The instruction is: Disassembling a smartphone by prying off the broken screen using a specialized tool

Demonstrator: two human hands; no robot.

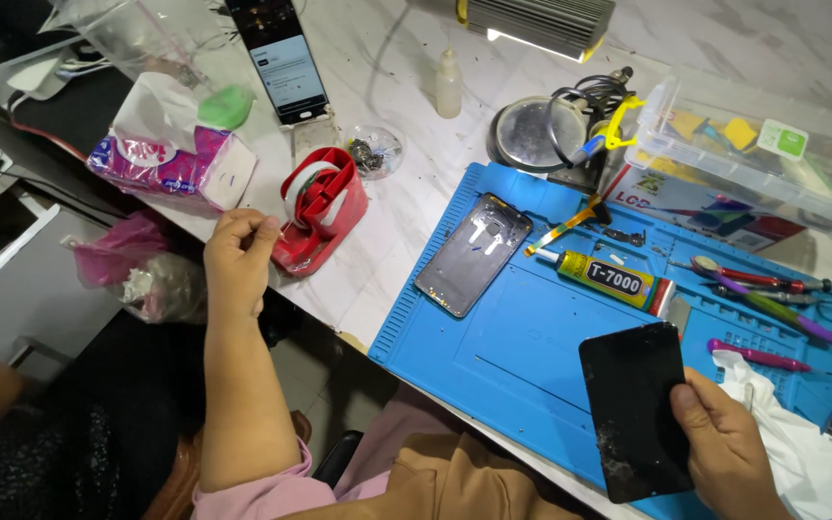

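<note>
Head view of a phone-repair bench. The right hand [724,438] pinches a black screen panel [636,409] by its lower right corner, thumb on the face, so that the glass is held clear of the blue work mat [522,337] and tilted toward the viewer; debris shows along its lower edge. The left hand [238,260] reaches away to the red tape dispenser [320,210] at the table edge, fingers curled closed just beside its base; whether they pinch a tape end cannot be told. The open phone frame [474,252] lies flat on the mat, inner side up, with the glue tube [613,277] beside it and the hand tools [763,289] laid along the mat's tray slots, within reach.
</note>
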